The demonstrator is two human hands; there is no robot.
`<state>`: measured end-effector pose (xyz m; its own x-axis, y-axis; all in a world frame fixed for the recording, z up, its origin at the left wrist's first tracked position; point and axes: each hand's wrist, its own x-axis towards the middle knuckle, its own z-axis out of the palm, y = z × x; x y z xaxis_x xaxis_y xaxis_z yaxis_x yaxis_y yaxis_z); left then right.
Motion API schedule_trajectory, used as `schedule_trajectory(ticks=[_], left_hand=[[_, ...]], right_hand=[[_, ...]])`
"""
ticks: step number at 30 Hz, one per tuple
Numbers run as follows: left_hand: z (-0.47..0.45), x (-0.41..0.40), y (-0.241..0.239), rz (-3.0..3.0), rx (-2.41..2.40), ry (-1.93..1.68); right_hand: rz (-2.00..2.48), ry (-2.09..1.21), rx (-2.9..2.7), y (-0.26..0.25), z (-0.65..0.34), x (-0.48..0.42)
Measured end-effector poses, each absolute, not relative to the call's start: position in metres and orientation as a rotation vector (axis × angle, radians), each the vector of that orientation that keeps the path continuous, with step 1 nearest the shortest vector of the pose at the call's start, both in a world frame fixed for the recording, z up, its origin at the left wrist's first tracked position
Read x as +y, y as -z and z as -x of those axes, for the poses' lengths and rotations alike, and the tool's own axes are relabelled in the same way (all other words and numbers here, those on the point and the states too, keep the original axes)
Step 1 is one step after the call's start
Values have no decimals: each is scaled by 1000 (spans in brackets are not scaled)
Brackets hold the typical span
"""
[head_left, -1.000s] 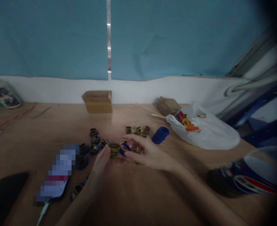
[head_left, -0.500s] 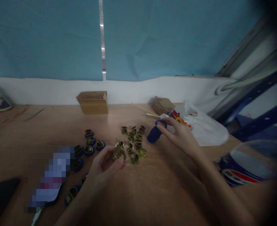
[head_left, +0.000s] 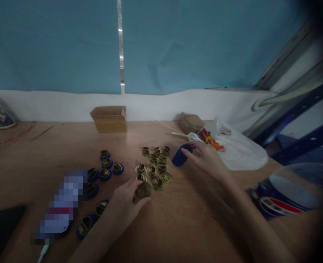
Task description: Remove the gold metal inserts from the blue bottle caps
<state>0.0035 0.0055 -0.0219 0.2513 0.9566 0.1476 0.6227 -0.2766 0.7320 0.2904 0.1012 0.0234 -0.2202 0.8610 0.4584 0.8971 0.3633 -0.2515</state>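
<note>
My left hand [head_left: 127,201] pinches a round brass-coloured metal piece [head_left: 143,190] just above the table, tilted and slightly blurred. In front of it stands a cluster of similar brass-coloured pieces [head_left: 151,171], each with an upright part on top. My right hand [head_left: 205,155] has thumb and fingers closed around the upper right end of a leaning blue cylinder [head_left: 179,157], which looks like stacked blue rings. To the left lie several brass-coloured pieces set in blue rims [head_left: 105,174], some partly hidden by my left forearm.
A pixelated phone-like object [head_left: 61,204] with a white cable lies at the left. Along the back are an open cardboard box [head_left: 110,122], a brown paper packet [head_left: 191,122], thin sticks [head_left: 167,126] and a white plastic bag [head_left: 240,149]. A clear-topped bucket [head_left: 284,197] stands right.
My left hand has drawn the brass-coloured piece slightly nearer and right, uncovering another piece behind it. My right hand has lowered the blue end ring, which showed as an open loop, closer against the cylinder.
</note>
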Motion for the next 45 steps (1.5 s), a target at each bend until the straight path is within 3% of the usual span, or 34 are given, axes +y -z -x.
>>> schedule_trajectory(ticks=[7, 17, 24, 29, 36, 45], left_hand=[[-4, 8, 24, -2144, 1505, -654], [-11, 2, 28, -2042, 1340, -732], [22, 22, 19, -2244, 1995, -1060], [47, 34, 29, -2305, 2309, -801], [42, 38, 35, -2504, 2021, -680], [26, 28, 21, -2256, 1827, -466]], right_hand=[[1522, 101, -1978, -21, -287, 96], [1354, 249, -1813, -32, -260, 74], [1113, 140, -2126, -9, -210, 39], [961, -63, -2318, 3, -184, 23], [918, -186, -2332, 8, -179, 16], [921, -262, -2288, 5, -179, 14]])
